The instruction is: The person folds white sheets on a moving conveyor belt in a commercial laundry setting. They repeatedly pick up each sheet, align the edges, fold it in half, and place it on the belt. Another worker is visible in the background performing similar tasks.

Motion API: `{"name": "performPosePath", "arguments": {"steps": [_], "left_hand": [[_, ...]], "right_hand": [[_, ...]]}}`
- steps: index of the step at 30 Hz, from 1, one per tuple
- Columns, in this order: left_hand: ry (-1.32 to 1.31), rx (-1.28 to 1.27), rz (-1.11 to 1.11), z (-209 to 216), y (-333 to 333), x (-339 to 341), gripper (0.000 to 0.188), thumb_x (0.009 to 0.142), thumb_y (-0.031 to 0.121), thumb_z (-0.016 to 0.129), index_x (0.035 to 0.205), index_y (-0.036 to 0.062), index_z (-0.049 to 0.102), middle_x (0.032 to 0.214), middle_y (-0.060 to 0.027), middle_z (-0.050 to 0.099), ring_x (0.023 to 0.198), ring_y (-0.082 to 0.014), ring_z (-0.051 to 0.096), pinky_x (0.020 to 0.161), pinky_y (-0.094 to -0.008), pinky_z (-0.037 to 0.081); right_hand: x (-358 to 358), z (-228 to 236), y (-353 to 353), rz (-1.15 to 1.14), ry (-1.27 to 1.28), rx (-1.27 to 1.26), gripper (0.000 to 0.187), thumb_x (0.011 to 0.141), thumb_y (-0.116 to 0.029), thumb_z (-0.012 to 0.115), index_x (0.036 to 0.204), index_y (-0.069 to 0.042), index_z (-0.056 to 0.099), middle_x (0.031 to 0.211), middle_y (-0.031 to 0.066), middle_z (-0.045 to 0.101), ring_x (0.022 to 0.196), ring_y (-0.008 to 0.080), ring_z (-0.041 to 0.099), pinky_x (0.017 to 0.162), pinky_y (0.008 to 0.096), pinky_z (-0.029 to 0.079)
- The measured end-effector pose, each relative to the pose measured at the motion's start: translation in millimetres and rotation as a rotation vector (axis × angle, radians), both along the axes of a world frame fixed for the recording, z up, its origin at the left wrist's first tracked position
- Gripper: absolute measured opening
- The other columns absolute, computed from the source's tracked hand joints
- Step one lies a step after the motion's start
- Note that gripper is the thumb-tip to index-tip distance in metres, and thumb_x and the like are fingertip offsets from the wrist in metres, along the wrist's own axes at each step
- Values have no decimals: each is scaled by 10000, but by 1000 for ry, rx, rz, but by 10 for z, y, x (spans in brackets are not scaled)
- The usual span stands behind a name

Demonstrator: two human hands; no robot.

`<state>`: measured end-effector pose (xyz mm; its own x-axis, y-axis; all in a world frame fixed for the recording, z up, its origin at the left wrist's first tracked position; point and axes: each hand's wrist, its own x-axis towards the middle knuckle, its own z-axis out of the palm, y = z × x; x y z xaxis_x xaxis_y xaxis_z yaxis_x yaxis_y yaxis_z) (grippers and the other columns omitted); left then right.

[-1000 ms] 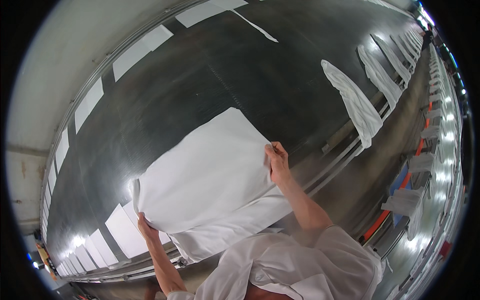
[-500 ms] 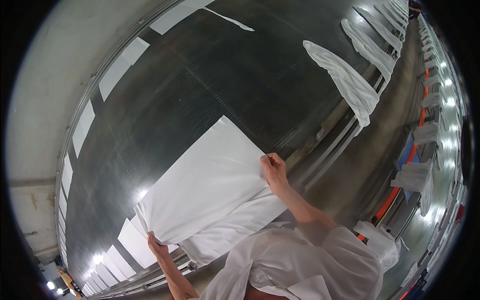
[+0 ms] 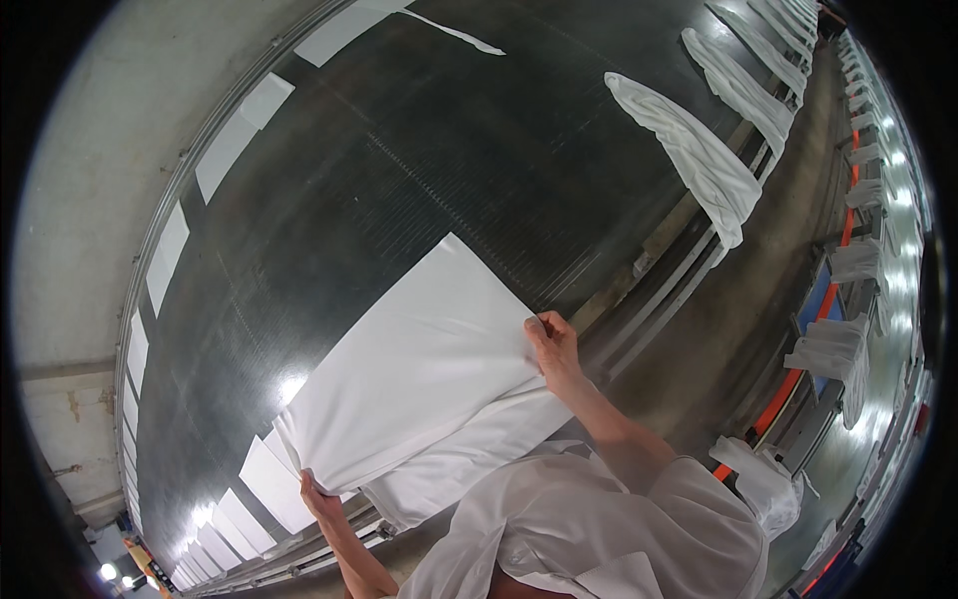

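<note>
A large white fabric piece (image 3: 419, 349) lies partly flat over the near edge of a long dark table (image 3: 329, 200), its far corner pointing away from me. My left hand (image 3: 319, 496) pinches its near left edge. At its right edge, my right hand (image 3: 554, 347) grips the cloth between thumb and fingers. Between my hands the surface is pulled fairly smooth, with small creases near the left grip. A looser fold of white cloth (image 3: 449, 469) hangs below, close to my body.
Flat white pieces (image 3: 222, 145) line the table's far left edge. Bunched white cloths (image 3: 689, 150) drape over the right edge rail. Beyond the aisle (image 3: 699, 369), a second table carries more hanging cloths (image 3: 833, 349) beside an orange strip (image 3: 773, 404). Another flat stack (image 3: 274, 479) lies left.
The view has shifted slightly. Both hands keep their grips on the fabric, and the cloth lies almost as before.
</note>
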<state>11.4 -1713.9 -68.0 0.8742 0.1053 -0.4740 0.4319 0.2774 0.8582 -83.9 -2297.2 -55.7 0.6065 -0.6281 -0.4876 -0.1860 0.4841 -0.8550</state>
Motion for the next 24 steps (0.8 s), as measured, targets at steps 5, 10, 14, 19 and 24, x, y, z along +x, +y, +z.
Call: {"name": "performPosePath", "arguments": {"steps": [5, 10, 14, 19, 24], "left_hand": [[31, -77, 103, 5, -14, -82, 454, 1026, 253, 569, 1376, -33, 525, 1315, -163, 649, 1212, -300, 634, 1035, -448, 532], [-34, 197, -54, 14, -17, -129, 473, 1024, 260, 568, 1392, -34, 515, 1332, -167, 641, 1223, -312, 629, 1047, -462, 523], [-11, 187, -52, 45, -57, -139, 471, 1028, 255, 557, 1398, -33, 509, 1341, -169, 637, 1228, -319, 626, 1053, -472, 517], [27, 110, -43, 99, -53, -149, 464, 1031, 245, 548, 1402, -31, 508, 1346, -172, 634, 1234, -325, 622, 1059, -479, 513], [-48, 304, -143, 35, 60, -186, 470, 1029, 241, 550, 1407, -34, 506, 1351, -175, 632, 1239, -326, 618, 1070, -480, 504]], "right_hand": [[-7, -16, -27, 50, 6, -70, 268, 961, -268, 691, 883, -22, 619, 744, -59, 476, 695, 47, 396, 599, 256, 351], [-30, 14, -54, 62, 8, -49, 306, 962, -303, 695, 887, -14, 628, 716, -59, 467, 674, 46, 400, 577, 258, 349], [-51, -6, -87, 103, 53, -103, 306, 955, -299, 699, 882, -8, 637, 700, -53, 473, 648, 47, 403, 549, 265, 349], [-41, -76, -108, 146, 56, -166, 287, 975, -286, 698, 906, -24, 603, 668, -44, 478, 494, 17, 395, 384, 228, 321], [-59, -86, -132, 153, 106, -143, 289, 969, -269, 697, 870, -15, 601, 645, -32, 494, 478, 28, 407, 383, 238, 325]]}}
